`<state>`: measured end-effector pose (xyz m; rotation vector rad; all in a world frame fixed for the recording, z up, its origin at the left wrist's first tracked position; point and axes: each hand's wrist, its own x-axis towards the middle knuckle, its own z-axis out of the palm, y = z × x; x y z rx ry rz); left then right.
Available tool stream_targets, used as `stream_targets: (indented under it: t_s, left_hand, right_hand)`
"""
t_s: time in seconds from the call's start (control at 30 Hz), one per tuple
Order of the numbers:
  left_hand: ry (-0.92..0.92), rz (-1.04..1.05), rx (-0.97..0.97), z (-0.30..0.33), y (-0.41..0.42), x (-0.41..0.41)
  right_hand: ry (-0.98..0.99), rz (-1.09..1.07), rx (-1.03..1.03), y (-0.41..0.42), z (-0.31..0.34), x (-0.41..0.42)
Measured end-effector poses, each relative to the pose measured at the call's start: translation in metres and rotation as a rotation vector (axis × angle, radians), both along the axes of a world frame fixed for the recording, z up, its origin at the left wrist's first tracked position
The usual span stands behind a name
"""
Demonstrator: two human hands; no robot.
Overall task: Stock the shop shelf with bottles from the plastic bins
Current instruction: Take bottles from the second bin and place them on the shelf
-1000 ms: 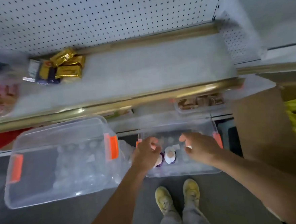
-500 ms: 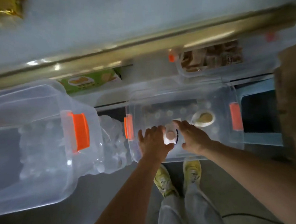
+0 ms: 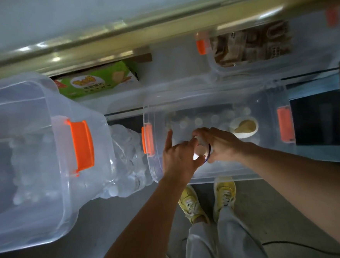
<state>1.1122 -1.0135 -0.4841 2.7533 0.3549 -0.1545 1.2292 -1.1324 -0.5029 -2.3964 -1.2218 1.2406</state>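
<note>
Both hands down inside the clear plastic bin [image 3: 208, 172] with orange latches, on the floor just ahead of the yellow shoes [image 3: 208, 198]. Left hand [image 3: 179, 158] with index finger stretched out straight toward the bin's far wall, the other fingers [image 3: 190, 144] bent against a small pale-capped bottle [image 3: 199, 150]; whether truly gripping it or only touching, cannot tell. Right hand [image 3: 218, 143] curled over the same bottle from the right, fingers wrapped round its top. Bottle near the bin's front wall, left of middle. More bottle caps [image 3: 198, 121], blurred, in rows toward the bin's far wall, and a round white container [image 3: 244, 126] with something tan in it toward the right end. Larger clear bin [image 3: 26, 159], also orange-latched, off to the left, with a shrink-wrapped pack of bottles [image 3: 127, 160] between the two bins. Shelf edge [image 3: 118, 37] with a brassy rail across the top; below it a green box [image 3: 99, 79] and another clear tub [image 3: 250, 46] of brown packets.
</note>
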Motion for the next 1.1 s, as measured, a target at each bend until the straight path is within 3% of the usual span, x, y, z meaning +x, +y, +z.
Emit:
stream_targets:
  t_s: [0.1, 0.23, 0.33, 0.57, 0.83, 0.97, 1.1]
  left_hand:
    - [0.006, -0.069, -0.103, 0.01, 0.008, -0.002]
    - [0.178, -0.117, -0.269, 0.045, 0.023, 0.0]
    - [0.167, -0.092, -0.413, 0.078, 0.032, 0.003]
    - [0.188, -0.115, -0.514, 0.18, 0.052, 0.028]
    - [0.076, 0.297, -1.077, 0.292, 0.052, 0.022]
    - [0.098, 0.317, -1.146, 0.317, 0.041, 0.002]
    - [0.017, 0.28, -1.078, 0.337, 0.037, -0.005]
  right_hand:
    - [0.026, -0.028, 0.032, -0.003, 0.01, -0.002]
    - [0.047, -0.058, 0.065, -0.008, 0.035, -0.003]
    - [0.092, -0.09, 0.076, -0.006, 0.066, -0.003]
    - [0.11, -0.15, 0.112, 0.003, 0.164, 0.006]
    - [0.162, -0.328, 0.23, 0.006, 0.298, 0.022]
    - [0.191, -0.409, 0.344, 0.009, 0.373, 0.03]
    - [0.216, -0.466, 0.467, 0.014, 0.443, 0.036]
